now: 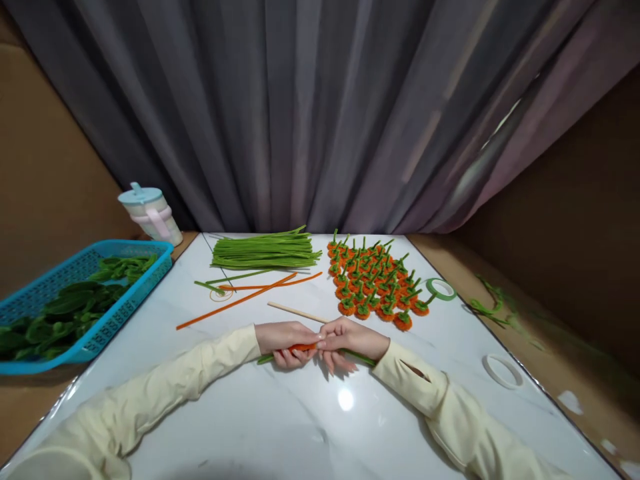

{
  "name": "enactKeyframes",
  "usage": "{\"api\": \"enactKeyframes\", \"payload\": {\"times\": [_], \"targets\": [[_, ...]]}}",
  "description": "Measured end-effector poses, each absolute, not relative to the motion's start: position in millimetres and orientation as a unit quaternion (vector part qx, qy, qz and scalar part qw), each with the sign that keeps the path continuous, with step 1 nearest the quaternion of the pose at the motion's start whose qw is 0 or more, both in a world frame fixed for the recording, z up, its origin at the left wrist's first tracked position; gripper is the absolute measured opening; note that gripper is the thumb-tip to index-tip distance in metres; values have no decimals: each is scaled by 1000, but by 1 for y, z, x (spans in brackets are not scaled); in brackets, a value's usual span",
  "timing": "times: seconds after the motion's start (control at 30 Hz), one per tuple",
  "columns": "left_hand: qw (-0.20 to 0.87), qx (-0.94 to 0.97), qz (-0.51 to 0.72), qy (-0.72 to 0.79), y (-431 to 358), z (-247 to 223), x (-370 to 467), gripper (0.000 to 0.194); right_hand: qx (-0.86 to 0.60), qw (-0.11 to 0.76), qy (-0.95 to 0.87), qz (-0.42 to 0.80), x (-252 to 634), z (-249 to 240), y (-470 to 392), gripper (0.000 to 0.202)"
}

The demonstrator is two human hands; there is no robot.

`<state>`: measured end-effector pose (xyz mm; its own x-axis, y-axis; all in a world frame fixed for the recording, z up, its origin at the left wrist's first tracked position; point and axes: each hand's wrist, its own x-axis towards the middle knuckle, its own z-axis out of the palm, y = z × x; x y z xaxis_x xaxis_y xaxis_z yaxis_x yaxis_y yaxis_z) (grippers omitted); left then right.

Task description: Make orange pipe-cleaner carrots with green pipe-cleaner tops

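My left hand (290,341) is closed around a small orange fuzzy pipe-cleaner piece (303,347), mostly covered by the fingers. Thumb and fingertips of my right hand (347,341) pinch at the same piece, and the two hands touch. A green pipe cleaner (359,357) runs under my right palm toward the wrist. Another green end (265,359) sticks out below my left hand. Just behind the right hand lies a thin wooden stick (295,311), partly hidden by it. Loose orange pipe cleaners (235,303) rest on the table beyond my left hand.
Finished orange persimmon-like pieces with green stems (373,277) stand in rows, beside a pile of green pipe cleaners (265,251). Green tape (441,289) and a white roll (503,371) lie right. A blue basket (127,308) of green leaves and a lidded cup (153,212) stand left.
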<state>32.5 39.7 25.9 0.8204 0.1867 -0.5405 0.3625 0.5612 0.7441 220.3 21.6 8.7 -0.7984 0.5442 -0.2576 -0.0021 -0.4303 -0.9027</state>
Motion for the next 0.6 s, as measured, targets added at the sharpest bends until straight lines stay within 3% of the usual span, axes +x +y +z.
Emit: {"api": "enactKeyframes", "payload": {"times": [0.6], "targets": [[846, 443, 18, 295, 46, 11, 26, 39, -260, 152, -507, 808, 221, 1, 27, 38]]}}
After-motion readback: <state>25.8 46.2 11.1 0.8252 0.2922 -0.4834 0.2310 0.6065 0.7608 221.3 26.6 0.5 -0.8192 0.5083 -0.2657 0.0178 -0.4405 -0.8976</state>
